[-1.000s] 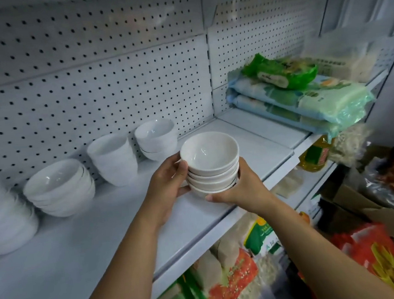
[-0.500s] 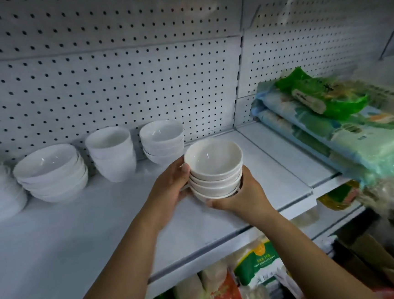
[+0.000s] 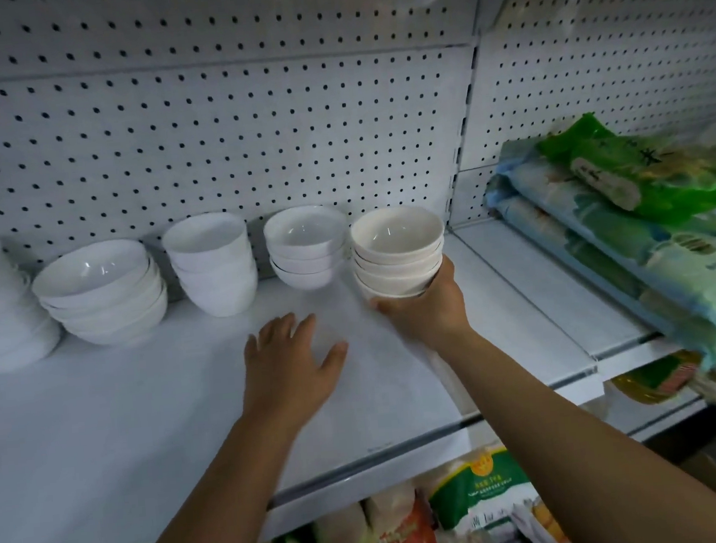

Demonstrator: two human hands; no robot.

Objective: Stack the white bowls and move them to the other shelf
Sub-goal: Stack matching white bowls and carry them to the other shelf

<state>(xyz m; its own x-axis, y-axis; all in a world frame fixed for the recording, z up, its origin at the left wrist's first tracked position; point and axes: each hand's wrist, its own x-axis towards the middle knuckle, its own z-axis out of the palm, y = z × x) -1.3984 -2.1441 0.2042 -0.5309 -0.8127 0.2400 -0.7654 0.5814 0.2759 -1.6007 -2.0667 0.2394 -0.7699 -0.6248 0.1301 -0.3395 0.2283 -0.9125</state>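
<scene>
so the left hand (image 3: 288, 364) has let go since half a second back. it's hovering flat over the white metal shelf (image 3: 144, 420), fingers spread wide, holding nothing. the right hand (image 3: 426, 308) alone cups the stack of small white ceramic bowls (image 3: 397, 250), fingers curled round its base, now far back just right of another small white bowl stack (image 3: 306, 245). looks like set-down time, can't tell if it's landed. bare shelf near and left. perforated white back panel (image 3: 205, 133) close behind, bagged rice (image 3: 646, 224) off right.

White bowls (image 3: 397, 250), white dotted pegboard (image 3: 213, 123), green bags (image 3: 642, 177).
</scene>
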